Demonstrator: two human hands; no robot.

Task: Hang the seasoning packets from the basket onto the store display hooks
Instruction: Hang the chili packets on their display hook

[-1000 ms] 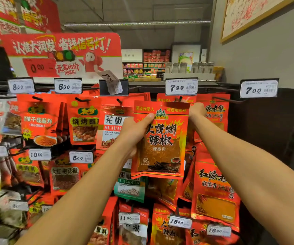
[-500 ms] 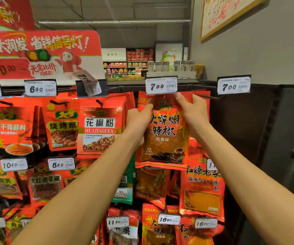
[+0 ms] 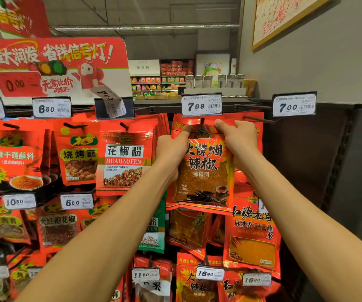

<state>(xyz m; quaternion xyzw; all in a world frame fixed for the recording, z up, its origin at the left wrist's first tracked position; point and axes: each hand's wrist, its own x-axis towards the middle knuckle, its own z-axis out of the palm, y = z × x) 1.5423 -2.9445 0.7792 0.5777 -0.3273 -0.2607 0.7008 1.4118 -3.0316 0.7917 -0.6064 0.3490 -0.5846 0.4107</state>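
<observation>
Compared with one second ago, the chili packet (image 3: 204, 168) has gone up: then it was held below the 7.99 price tag (image 3: 201, 105), and now its top edge is right under this tag, with the dark hook (image 3: 202, 121) showing at the middle of its upper edge. Both hands hold the packet near the top, one on each side of the hook. The left hand (image 3: 171, 149) grips the left edge, its thumb lying flat on the front and pointing up toward the hook, the other fingers hidden behind the packet. The right hand (image 3: 239, 138) pinches the upper right part, thumb on the front near the hook, fingers curled at the edge. Most of the packet hangs below the two grips, upright and facing the camera. Just left of it hangs the Huajiaofen packet (image 3: 124, 160). Another price tag (image 3: 294, 105), reading 7.00, is to the right.
</observation>
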